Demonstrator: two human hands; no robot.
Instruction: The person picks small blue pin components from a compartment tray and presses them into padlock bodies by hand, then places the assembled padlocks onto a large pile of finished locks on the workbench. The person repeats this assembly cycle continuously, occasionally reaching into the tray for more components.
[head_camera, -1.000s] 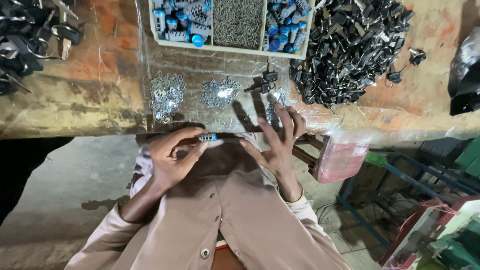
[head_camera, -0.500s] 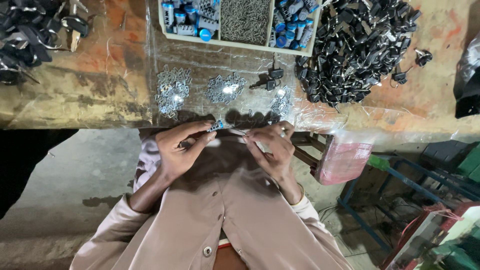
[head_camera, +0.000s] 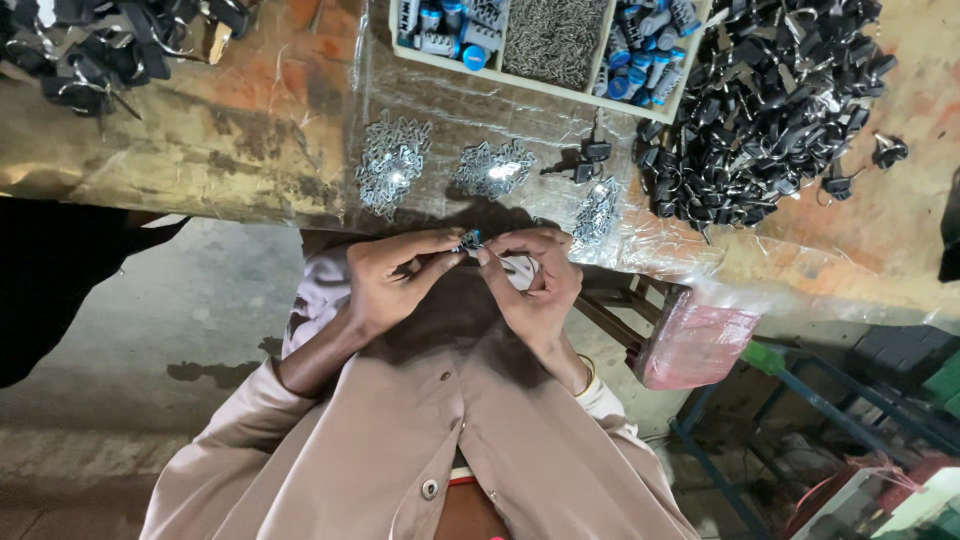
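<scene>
Crowded bench (head_camera: 200, 150), open edge
Metal-part heaps (head_camera: 392, 165) sit just behind that edge; beyond them a tray (head_camera: 545, 85), rightward a black pile (head_camera: 765, 110).

A small assembly workshop — worn workbench (head_camera: 200, 150), parts tray (head_camera: 545, 85), heaps of black parts (head_camera: 770, 110).

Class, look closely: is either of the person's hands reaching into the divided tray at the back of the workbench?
No. The left hand and right hand meet at a small blue part near the bench edge, away from the tray.

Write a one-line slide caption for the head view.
Left hand and right hand pinch a small blue-tipped metal part together beside the plastic-covered workbench.
</scene>
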